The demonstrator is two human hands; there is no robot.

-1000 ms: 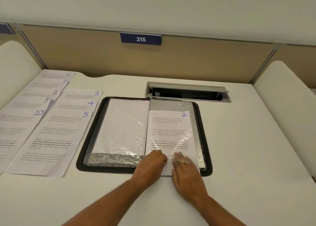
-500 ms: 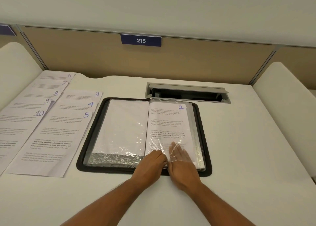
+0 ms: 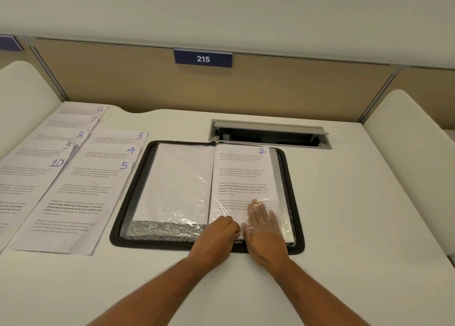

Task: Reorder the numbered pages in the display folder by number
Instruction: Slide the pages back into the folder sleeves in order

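A black display folder (image 3: 125,202) lies open in the middle of the desk. Its left sleeve shows a blank white sheet (image 3: 177,185). In the right sleeve lies page 2 (image 3: 242,175), its top near the sleeve's far end. My right hand (image 3: 264,232) lies flat on the lower part of page 2, with straight fingers under the clear plastic film. My left hand (image 3: 216,234) is curled at the sleeve's near edge beside the spine and pinches the plastic there.
Loose pages 3, 4 and 5 (image 3: 98,178) overlap just left of the folder. Pages 6 to 10 (image 3: 37,158) lie fanned farther left. An open cable hatch (image 3: 268,133) sits behind the folder. A partition with a sign reading 215 (image 3: 203,59) closes the back.
Page 2 has slid away from me, deeper into the right sleeve, and my right hand has moved forward with it. My left hand has stayed at the sleeve's near edge.
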